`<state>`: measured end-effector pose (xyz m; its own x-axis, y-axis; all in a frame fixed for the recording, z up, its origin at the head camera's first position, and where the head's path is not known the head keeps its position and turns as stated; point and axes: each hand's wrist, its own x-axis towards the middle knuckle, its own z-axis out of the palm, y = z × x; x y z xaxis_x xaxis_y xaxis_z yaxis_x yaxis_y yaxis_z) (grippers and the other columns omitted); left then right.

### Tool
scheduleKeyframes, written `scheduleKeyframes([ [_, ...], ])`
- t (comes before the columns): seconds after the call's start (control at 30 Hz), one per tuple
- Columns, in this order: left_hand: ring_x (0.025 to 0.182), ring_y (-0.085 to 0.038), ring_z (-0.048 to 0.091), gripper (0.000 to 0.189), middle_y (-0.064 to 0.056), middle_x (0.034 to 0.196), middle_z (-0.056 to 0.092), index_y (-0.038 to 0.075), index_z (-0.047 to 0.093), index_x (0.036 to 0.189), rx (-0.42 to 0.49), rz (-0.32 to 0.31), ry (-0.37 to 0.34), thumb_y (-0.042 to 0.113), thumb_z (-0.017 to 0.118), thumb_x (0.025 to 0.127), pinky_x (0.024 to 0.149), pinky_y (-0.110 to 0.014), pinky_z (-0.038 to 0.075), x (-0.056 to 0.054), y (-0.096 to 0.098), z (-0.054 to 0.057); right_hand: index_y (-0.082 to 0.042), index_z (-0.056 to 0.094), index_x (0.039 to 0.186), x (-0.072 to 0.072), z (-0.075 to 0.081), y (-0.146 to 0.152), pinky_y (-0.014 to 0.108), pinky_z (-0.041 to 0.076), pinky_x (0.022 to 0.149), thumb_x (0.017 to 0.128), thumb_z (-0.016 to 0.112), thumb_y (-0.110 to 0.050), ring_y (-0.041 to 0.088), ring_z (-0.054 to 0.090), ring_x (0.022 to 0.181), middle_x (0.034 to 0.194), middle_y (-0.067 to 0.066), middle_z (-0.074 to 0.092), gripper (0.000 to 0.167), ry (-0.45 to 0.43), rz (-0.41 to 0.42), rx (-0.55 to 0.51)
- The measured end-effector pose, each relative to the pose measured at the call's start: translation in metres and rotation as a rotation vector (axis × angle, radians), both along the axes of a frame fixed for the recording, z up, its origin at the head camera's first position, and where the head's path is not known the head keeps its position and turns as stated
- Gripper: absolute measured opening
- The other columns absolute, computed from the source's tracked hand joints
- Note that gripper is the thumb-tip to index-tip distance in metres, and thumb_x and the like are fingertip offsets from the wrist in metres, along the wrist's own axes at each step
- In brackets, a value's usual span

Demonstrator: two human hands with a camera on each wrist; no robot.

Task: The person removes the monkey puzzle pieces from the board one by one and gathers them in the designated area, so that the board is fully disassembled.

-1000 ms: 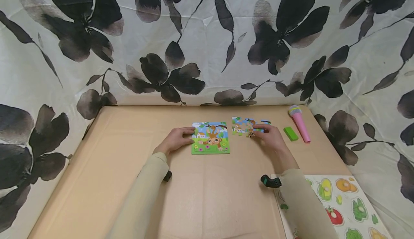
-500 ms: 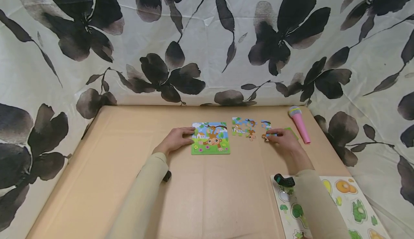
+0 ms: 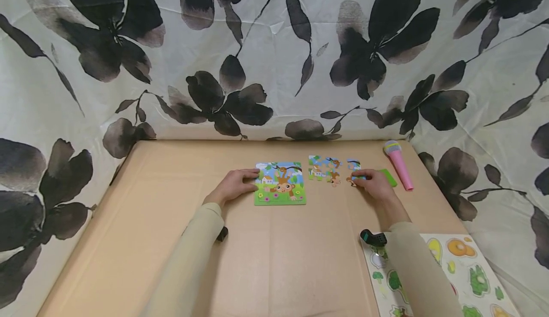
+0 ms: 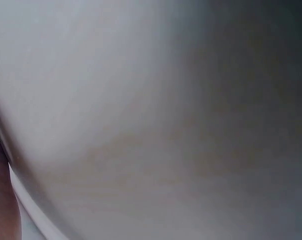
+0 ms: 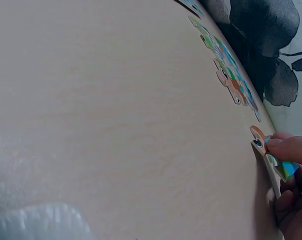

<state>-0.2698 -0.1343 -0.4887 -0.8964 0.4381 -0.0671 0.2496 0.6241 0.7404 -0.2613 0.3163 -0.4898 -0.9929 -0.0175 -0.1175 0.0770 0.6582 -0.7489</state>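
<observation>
A square picture puzzle board (image 3: 280,195) with a hanging monkey lies on the tabletop in the head view. My left hand (image 3: 230,186) rests at its left edge, with extended fingers and thumb touching it. To the right lies a cluster of partly joined puzzle pieces (image 3: 316,170). Beyond a gap, my right hand (image 3: 379,186) pinches a puzzle piece (image 5: 260,140) printed with a brown-rimmed eye, green and blue. In the right wrist view the thumb covers part of this piece. Past those fingertips sits another blue puzzle piece (image 3: 353,164) with a branch on it.
A green block (image 3: 389,178), partly behind my right hand, lies beside a pink toy microphone (image 3: 400,167). Under my right forearm is a white vegetable picture board (image 3: 465,269). Floral cloth (image 3: 274,55) hangs behind the table (image 3: 274,260).
My right hand has moved right from the joined pieces, opening a gap beside them, then shifted slightly back left. My left hand stays at the monkey board's edge.
</observation>
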Motion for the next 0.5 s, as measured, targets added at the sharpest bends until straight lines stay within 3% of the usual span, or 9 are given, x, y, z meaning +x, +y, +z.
scheduleKeyframes([
  [0.5,0.142,-0.026,0.035,0.047,-0.003,0.146,0.050,0.004,0.061,0.132,0.005,-0.002,-0.001,0.019,0.072,0.090,0.117,-0.042,0.026,-0.0015,0.0009,-0.0019,0.000,0.070,0.112,-0.0046,-0.0033,-0.0002,0.032,0.039,0.069,0.094,0.065,-0.011,0.024,0.046,0.083,0.108,0.019,0.063,0.022,0.062,0.004,0.068],
])
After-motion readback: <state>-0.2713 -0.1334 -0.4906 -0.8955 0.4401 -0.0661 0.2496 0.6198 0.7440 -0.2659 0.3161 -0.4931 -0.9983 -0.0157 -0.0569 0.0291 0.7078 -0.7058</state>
